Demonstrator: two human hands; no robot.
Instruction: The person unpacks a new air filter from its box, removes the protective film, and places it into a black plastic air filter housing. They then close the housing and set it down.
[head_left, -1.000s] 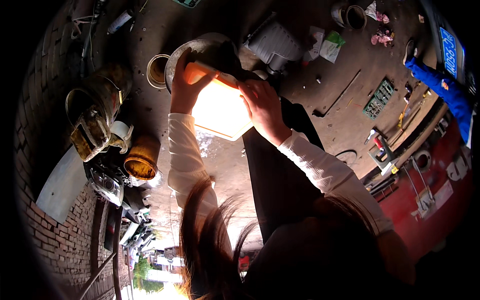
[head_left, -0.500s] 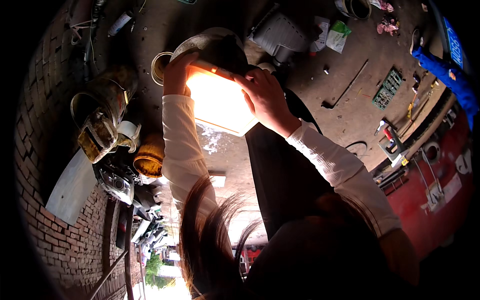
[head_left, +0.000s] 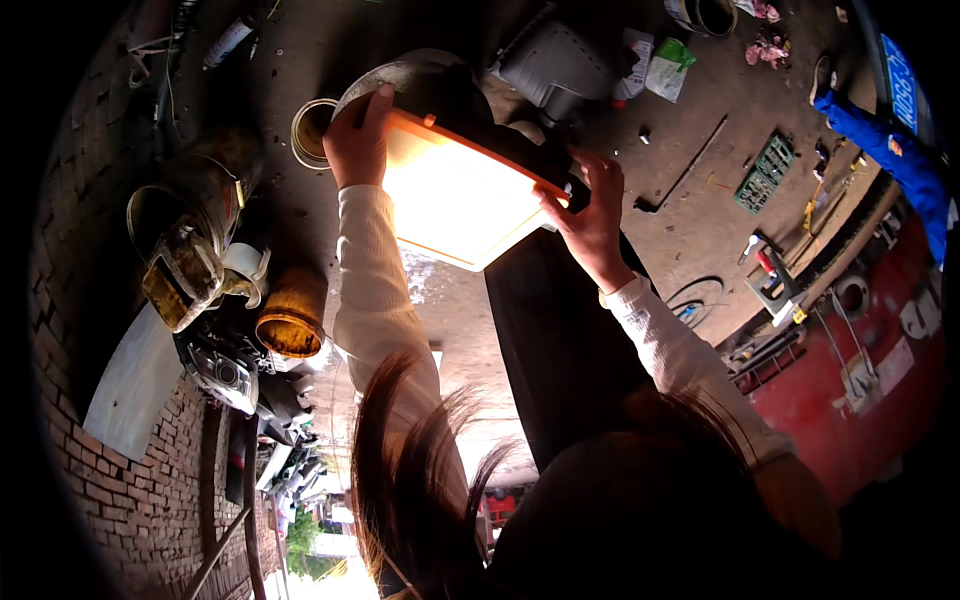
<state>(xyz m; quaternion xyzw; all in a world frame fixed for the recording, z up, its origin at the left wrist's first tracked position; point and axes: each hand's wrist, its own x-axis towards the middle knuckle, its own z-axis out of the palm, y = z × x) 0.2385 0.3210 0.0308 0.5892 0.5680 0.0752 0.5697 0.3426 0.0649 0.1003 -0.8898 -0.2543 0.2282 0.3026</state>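
I'm in a car repair workshop: a headlight (head_left: 222, 376) lies near the brick wall (head_left: 160, 470) to my left, a black air-filter housing (head_left: 560, 62) sits on the grimy floor (head_left: 670, 245) ahead, and to my right are a green tool tray (head_left: 764, 172) and a blue number plate (head_left: 898, 82).

To my right, the brown floor (head_left: 690, 240) carries a rod (head_left: 692, 162) and a green case (head_left: 765, 173). Ahead of me, a grey housing (head_left: 555, 62) and a green-white bag (head_left: 668, 70) lie on it; to my left, a tin (head_left: 297, 140) rests there.
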